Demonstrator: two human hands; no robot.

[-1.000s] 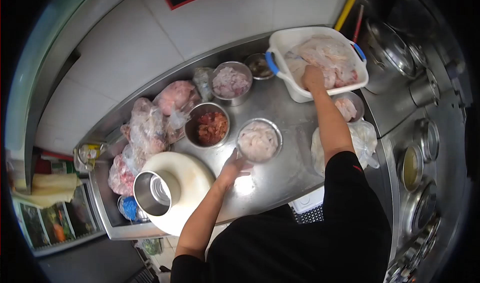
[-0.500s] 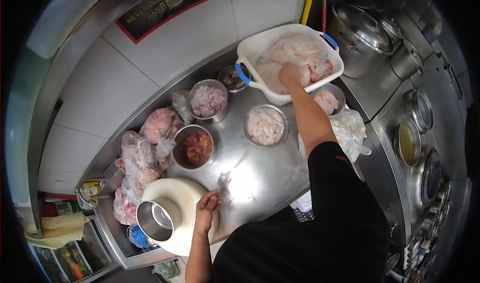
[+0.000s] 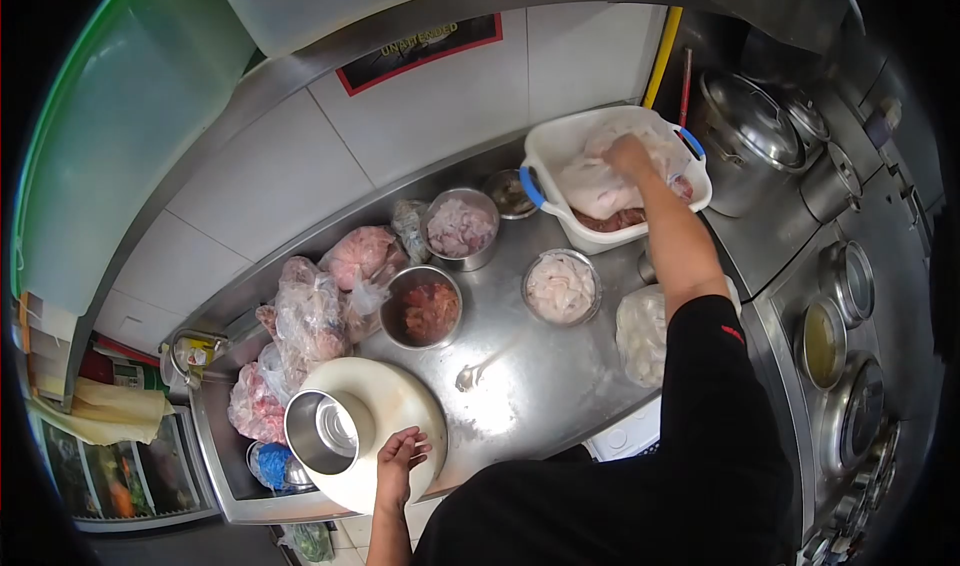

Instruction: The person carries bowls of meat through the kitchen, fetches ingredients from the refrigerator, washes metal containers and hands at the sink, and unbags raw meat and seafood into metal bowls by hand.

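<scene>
My right hand [image 3: 628,156] is closed on a clear plastic bag [image 3: 600,178] in the white tub [image 3: 562,228] with blue handles; dark red meat [image 3: 610,220] shows below the bag. Over the edge of the round white board [image 3: 410,406], my left hand [image 3: 400,453] hangs with its fingers apart, holding nothing. An empty steel pot [image 3: 322,434] stands on that board. Between my hands are a bowl of pale meat [image 3: 562,286] and a bowl of reddish meat [image 3: 422,308].
Bagged meat [image 3: 310,311] lies along the left of the steel counter [image 3: 490,356]. A bowl of pinkish meat [image 3: 462,228] and a small dark bowl [image 3: 512,194] stand near the wall. Lidded pots [image 3: 750,126] are at the right, and a white bag [image 3: 642,336] lies beside my right arm.
My right hand has lifted the plastic bag higher in the tub, uncovering dark red meat. My left hand has opened its fingers more. The camera view has shifted.
</scene>
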